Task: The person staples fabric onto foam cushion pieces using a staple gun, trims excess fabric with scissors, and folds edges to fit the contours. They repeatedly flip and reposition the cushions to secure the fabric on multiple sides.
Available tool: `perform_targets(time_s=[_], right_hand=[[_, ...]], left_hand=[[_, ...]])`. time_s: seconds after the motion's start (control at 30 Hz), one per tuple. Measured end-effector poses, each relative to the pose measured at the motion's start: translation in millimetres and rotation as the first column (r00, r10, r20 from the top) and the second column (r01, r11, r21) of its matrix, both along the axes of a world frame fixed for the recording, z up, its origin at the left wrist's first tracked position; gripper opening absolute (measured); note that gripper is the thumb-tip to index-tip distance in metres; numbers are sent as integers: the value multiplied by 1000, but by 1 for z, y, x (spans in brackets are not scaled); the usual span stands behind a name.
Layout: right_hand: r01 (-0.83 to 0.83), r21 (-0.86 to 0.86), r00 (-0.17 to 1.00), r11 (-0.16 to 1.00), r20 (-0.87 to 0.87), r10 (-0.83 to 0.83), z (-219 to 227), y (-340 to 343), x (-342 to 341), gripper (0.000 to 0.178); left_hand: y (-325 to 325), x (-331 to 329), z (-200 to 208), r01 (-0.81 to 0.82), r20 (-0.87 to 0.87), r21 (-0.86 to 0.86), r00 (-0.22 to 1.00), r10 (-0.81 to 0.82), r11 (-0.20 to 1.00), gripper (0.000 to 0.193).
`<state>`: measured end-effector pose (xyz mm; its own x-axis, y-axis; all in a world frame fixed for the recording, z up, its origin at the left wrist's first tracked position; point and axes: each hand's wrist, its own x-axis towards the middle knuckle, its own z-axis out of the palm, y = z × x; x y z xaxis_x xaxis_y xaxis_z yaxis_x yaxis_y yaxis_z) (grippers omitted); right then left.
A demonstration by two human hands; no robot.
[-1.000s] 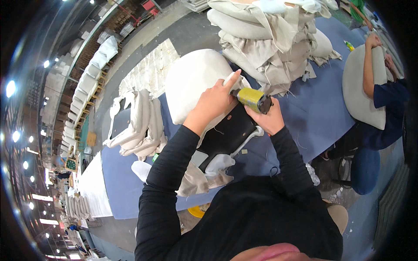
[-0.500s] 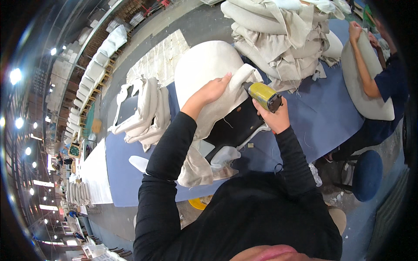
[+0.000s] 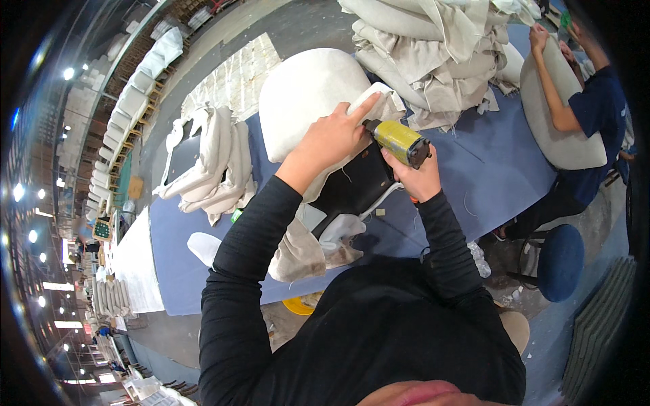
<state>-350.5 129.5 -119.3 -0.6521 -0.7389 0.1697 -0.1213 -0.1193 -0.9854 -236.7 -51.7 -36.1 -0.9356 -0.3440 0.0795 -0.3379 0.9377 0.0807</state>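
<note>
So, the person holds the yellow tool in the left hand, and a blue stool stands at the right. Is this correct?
Not the hand: the head view shows the yellow tool in the right hand. The blue stool does stand at the right.

The tool [image 3: 401, 142] is yellow and black, the cushion [image 3: 308, 91] cream, the board [image 3: 349, 186] black. The worktop [image 3: 497, 179] is plain greyish blue.

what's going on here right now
The person's right hand grips a yellow power tool, its nose pointed at pale fabric beside a black panel. The left hand presses on that fabric, close to the nose. At the right, a co-worker holds a padded grey piece on edge.
</note>
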Motion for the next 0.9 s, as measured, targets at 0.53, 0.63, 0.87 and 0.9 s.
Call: perform_targets(time_s=[0.53, 0.63, 0.87, 0.9], right_hand=[[-30, -115, 987, 993, -162, 11, 10, 8, 12, 28], [-23, -42, 993, 999, -120, 18, 7, 11, 7, 29], [38, -89, 993, 995, -107, -47, -11, -2, 9, 29], [56, -155, 989, 986, -125, -76, -14, -6, 11, 29]], left_hand=[[11, 3, 14, 69, 64, 83, 995, -75, 994, 104], [-11, 9, 27, 157, 14, 390, 984, -177, 907, 90], [-56, 12, -12, -325, 193, 597, 945, 262, 733, 78], [-51, 15, -12, -229, 103, 562, 973, 207, 795, 76]])
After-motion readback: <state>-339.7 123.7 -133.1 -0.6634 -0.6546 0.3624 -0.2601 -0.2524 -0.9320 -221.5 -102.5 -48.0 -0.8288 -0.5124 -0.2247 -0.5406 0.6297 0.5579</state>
